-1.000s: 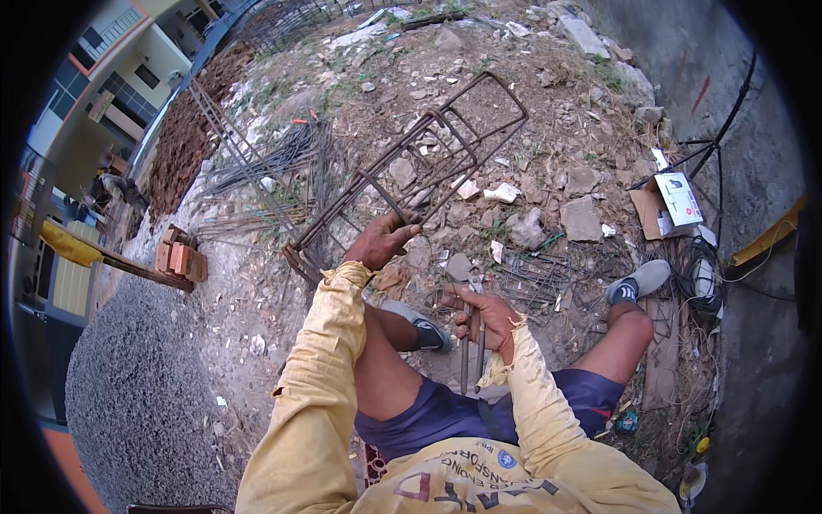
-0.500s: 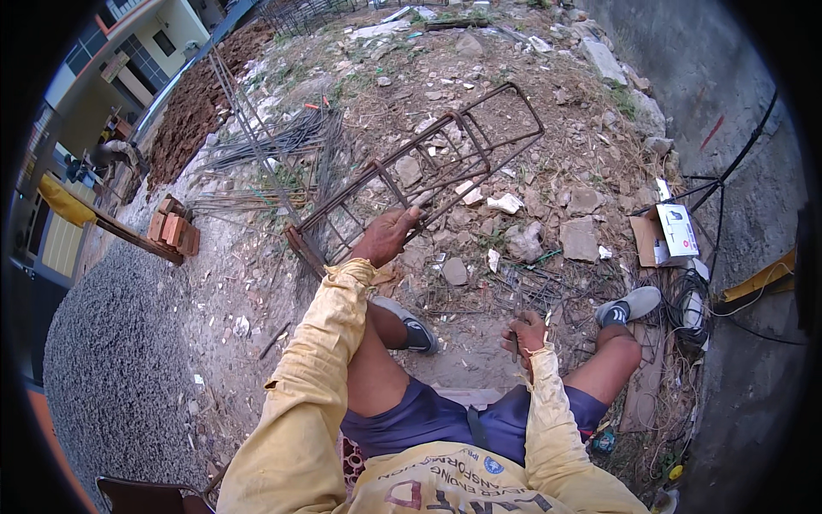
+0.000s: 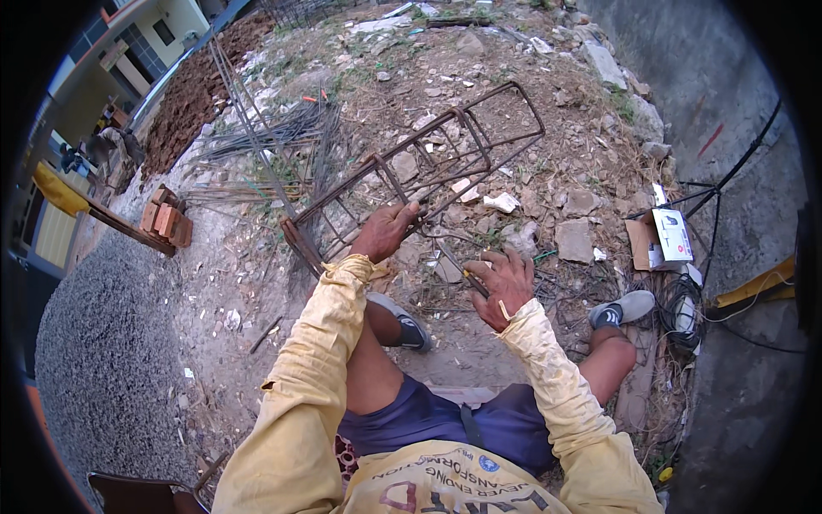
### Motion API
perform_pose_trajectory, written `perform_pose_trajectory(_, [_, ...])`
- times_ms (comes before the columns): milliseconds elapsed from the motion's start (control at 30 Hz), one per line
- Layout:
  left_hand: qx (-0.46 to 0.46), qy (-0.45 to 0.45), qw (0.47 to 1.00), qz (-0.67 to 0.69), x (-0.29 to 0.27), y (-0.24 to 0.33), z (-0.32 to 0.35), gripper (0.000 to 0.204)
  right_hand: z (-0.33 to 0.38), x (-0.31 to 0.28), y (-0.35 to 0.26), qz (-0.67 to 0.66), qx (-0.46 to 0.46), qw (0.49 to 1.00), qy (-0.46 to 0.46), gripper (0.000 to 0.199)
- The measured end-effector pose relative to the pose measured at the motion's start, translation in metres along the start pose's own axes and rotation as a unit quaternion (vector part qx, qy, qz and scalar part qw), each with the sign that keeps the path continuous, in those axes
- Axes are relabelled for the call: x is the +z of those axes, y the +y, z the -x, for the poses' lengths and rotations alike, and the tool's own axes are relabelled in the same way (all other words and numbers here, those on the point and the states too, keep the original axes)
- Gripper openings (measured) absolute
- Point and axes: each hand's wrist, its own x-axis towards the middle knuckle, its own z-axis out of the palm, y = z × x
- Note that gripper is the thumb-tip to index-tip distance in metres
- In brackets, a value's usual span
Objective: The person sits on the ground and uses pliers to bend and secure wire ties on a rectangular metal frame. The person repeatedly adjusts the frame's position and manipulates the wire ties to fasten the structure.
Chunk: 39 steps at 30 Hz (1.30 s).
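Rust-brown rebar cage [image 3: 411,176] lies on pale grey-tan rubble; beside it, reddish-orange bricks [image 3: 165,219] and dark brown soil [image 3: 193,103]. Faded yellow sleeves [image 3: 321,343], navy-blue shorts [image 3: 445,420], grey shoes [image 3: 629,307] with black socks. White and tan cardboard box [image 3: 659,238].

Stacked bricks [image 3: 166,221] left; loose rebar rods [image 3: 265,141]; cardboard box [image 3: 658,240] right.

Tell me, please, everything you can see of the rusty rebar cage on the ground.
The rebar cage is a long box of rusty brown bars: lengthwise rods tied through square stirrups. It lies on its side on rubble-strewn dirt, running away from the person toward the upper right. The left hand grips a rod at its near end; the right hand is apart from it.
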Motion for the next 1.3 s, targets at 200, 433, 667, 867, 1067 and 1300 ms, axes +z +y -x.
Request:
perform_pose_trajectory(200, [0.032,0.017,0.999,0.001,0.001,0.004,0.001,0.062,-0.002,-0.003,-0.005,0.098,-0.024,0.993,0.058,0.043])
perform_pose_trajectory(433, [0.027,0.003,0.999,0.029,0.003,-0.004,-0.002,0.060,-0.010,-0.006,0.003,0.077,-0.018,0.997,-0.016,0.044])
perform_pose_trajectory(667, [0.016,0.004,1.000,-0.009,0.000,-0.006,-0.005,0.052,-0.044,0.010,0.074,0.037,-0.006,0.992,-0.124,0.071])
perform_pose_trajectory(867, [0.041,0.021,0.998,0.040,0.007,0.000,-0.009,0.054,-0.076,0.036,0.130,0.016,-0.096,0.986,-0.139,0.066])
perform_pose_trajectory(1067, [0.023,0.026,0.999,-0.014,0.003,-0.010,-0.013,0.054,-0.060,0.025,0.097,0.071,-0.033,0.997,-0.027,0.054])
perform_pose_trajectory(1300, [0.021,0.017,1.000,-0.009,0.006,0.000,-0.010,0.059,-0.029,0.032,0.073,-0.120,0.117,0.979,-0.118,0.028])
